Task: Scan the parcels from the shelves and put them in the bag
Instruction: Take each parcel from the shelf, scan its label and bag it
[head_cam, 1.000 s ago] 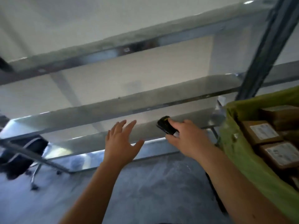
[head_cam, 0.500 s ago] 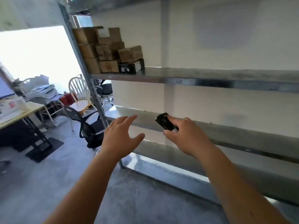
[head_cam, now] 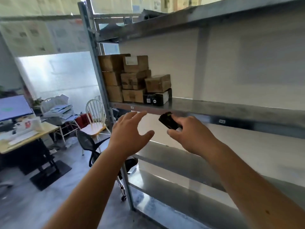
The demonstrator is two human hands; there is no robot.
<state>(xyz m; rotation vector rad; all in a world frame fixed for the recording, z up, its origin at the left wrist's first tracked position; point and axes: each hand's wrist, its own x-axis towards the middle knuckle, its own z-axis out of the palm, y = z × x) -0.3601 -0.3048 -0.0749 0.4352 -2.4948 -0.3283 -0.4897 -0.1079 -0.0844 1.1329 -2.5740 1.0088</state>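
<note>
— Reaching up with the left hand (head_cam: pixel 127 133), are they?
— Yes. Its fingers are spread and straight, thumb out to the side, and it holds nothing. The right hand (head_cam: pixel 192 135) beside it has finger and thumb curled round a small black handheld scanner (head_cam: pixel 168 120), whose tip points up and to the left.
— And where are the parcels?
— A stack of brown cardboard parcels (head_cam: pixel 130 78) sits at the left end of a grey metal shelf (head_cam: pixel 231 109), above both hands and apart from them. The left fingertips lie just under that shelf's front edge, below the stack; the scanner is just under the edge too, a little to the stack's right.
— Anything else in the stack?
— A flat black box with white labels (head_cam: pixel 157 99) lies at its right foot, with one brown parcel on top.
— Beyond the rack?
— A white wooden spindle-back chair (head_cam: pixel 94 118), a black mesh office chair (head_cam: pixel 89 146), and a cluttered desk with a monitor (head_cam: pixel 14 107) to the left.
</note>
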